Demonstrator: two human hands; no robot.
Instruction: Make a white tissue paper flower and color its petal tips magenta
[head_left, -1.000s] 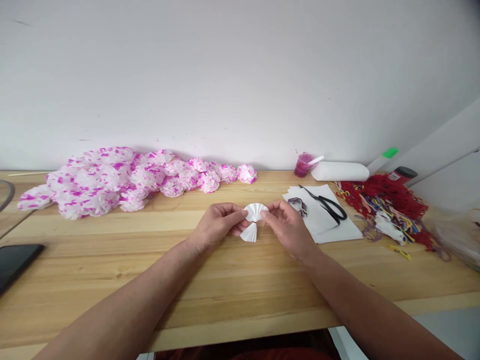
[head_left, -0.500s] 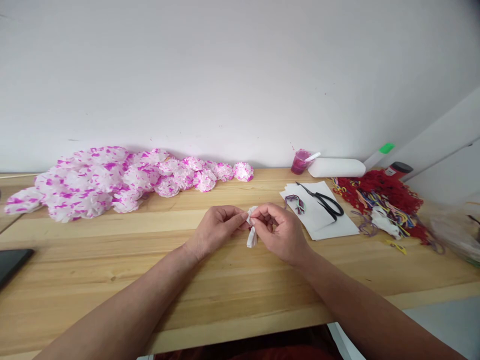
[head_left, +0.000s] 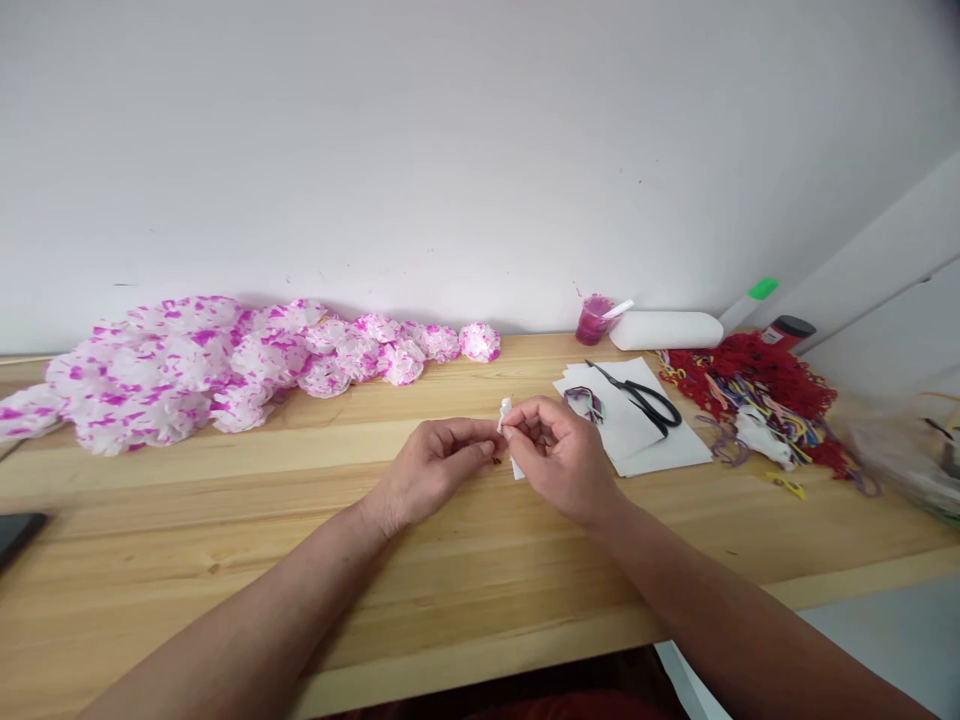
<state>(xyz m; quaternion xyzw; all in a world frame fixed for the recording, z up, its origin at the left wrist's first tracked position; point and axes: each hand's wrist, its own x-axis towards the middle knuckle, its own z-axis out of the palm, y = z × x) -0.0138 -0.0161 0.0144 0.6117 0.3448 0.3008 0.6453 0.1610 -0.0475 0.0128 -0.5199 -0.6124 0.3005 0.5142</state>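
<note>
Over the middle of the table, my right hand [head_left: 562,455] pinches a narrow folded piece of thin white paper [head_left: 505,410] between thumb and fingertips. Its upper end sticks up above the fingers, and its lower end shows below them, partly hidden. My left hand [head_left: 442,465] is closed right beside it, index fingertip against the paper. A short bit of dark red yarn [head_left: 496,460] peeks out at the left thumb tip; how it runs round the paper is hidden by the fingers.
White paper flowers with magenta tips [head_left: 165,370] are heaped at the back left. On the right lie black scissors [head_left: 649,400] on white paper sheets [head_left: 667,455], a cup of magenta liquid [head_left: 592,322], a white bottle [head_left: 667,330] and tangled yarn [head_left: 780,375]. A dark flat object [head_left: 19,535] sits far left.
The folded paper has turned in my fingers, its lower end now further right behind the right hand. My left fingers have shifted to its left side. The view has moved slightly.
</note>
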